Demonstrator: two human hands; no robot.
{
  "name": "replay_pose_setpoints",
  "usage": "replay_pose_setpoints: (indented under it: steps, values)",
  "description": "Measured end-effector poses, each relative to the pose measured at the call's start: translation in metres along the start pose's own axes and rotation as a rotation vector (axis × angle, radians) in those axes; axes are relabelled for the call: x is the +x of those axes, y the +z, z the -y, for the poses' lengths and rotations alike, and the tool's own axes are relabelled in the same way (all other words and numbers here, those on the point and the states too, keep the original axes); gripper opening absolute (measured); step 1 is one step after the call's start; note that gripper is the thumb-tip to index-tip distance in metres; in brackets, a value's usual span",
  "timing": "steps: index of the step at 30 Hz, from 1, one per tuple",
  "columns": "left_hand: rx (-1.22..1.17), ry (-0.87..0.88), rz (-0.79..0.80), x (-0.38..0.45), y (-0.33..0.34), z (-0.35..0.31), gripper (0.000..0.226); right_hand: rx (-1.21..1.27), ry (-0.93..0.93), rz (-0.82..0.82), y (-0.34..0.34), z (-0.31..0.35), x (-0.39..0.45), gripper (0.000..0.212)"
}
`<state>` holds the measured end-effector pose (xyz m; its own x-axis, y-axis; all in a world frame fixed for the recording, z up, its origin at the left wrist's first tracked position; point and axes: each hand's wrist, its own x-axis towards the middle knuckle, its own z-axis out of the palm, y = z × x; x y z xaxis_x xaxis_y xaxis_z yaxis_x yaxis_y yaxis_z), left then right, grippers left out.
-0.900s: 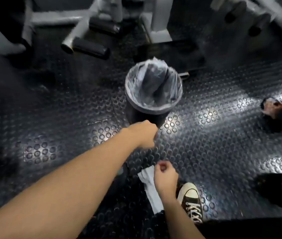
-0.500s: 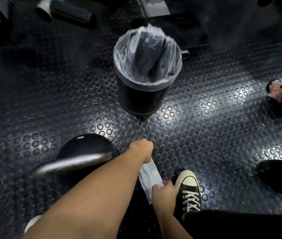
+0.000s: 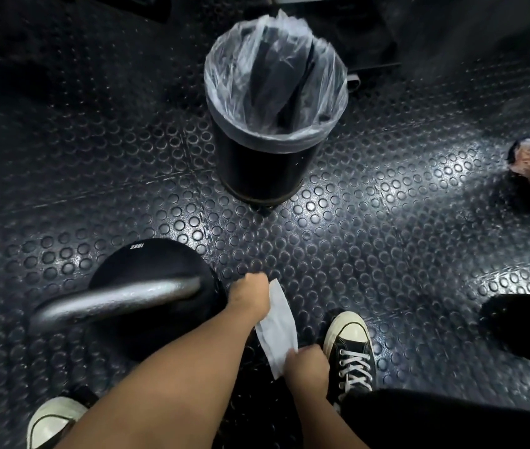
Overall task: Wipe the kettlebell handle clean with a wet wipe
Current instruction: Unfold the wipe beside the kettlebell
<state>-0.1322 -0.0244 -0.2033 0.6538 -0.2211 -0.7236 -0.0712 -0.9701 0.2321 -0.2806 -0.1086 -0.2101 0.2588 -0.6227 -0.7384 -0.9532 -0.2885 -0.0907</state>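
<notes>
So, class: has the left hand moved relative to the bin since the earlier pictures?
Yes. The left hand has pulled back from the bin, toward the kettlebell.

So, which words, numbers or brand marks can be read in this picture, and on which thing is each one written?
Small white print on the top of the black kettlebell: it shows upside down and is too small to read for certain.
Bin, wet wipe, sneakers, floor: no readable text.
</notes>
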Motion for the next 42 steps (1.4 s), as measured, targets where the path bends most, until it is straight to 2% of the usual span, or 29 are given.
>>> replay_pose_setpoints:
  steps: [3,8,10,12,15,20,22,24,25,27,29,31,33,36,39,42]
  values:
    - [0.007,0.037,-0.045,-0.004,-0.009,-0.005,0.024,0.02,0.003,0.015,-0.012,0.01,-0.006,0.024]
    - [-0.22,0.123,0.003,-0.014,-0.044,-0.022,0.012,0.452,0.068,-0.038,-0.039,0.032,-0.01,0.017]
    - [-0.243,0.177,-0.063,-0.023,-0.063,-0.029,0.007,0.615,0.079,-0.006,-0.051,0.044,-0.013,0.016]
    - [-0.25,0.215,-0.146,-0.031,-0.079,-0.034,0.012,0.76,0.106,0.024,-0.063,0.06,-0.018,0.018]
    - [-0.23,0.285,-0.214,-0.042,-0.097,-0.042,0.016,0.945,0.123,0.118,-0.079,0.082,-0.029,0.022]
    - [-0.11,0.377,-0.3,-0.07,-0.115,-0.051,0.018,1.406,0.094,0.35,-0.102,0.114,-0.042,0.022]
    - [0.065,0.416,-0.321,-0.084,-0.117,-0.05,0.025,1.52,0.084,0.422,-0.106,0.119,-0.045,0.043]
    - [0.185,0.424,-0.304,-0.097,-0.117,-0.049,0.032,1.536,0.06,0.511,-0.109,0.123,-0.048,0.076]
    - [0.175,0.418,-0.296,-0.102,-0.115,-0.047,0.035,1.518,0.018,0.55,-0.113,0.124,-0.051,0.081]
    - [-0.068,0.345,-0.341,-0.106,-0.114,-0.042,0.037,1.455,-0.022,0.507,-0.12,0.127,-0.06,0.059]
    - [-0.515,0.152,-0.385,-0.101,-0.114,-0.035,0.043,1.428,-0.053,0.427,-0.125,0.13,-0.061,0.036]
    - [-0.91,-0.03,-0.268,-0.095,-0.119,-0.032,0.076,1.433,-0.084,0.436,-0.127,0.134,-0.062,0.034]
    - [-1.083,-0.079,-0.194,-0.086,-0.124,-0.029,0.096,1.403,-0.11,0.451,-0.126,0.139,-0.061,0.034]
    - [-1.065,-0.079,-0.293,-0.072,-0.131,-0.016,0.089,1.334,-0.145,0.471,-0.124,0.145,-0.065,0.027]
    - [-1.003,-0.082,-0.344,-0.08,-0.137,0.0,0.067,1.271,-0.169,0.42,-0.121,0.149,-0.076,0.027]
    - [-1.019,0.043,-0.383,-0.095,-0.148,0.017,0.041,1.237,-0.228,0.349,-0.126,0.156,-0.084,0.033]
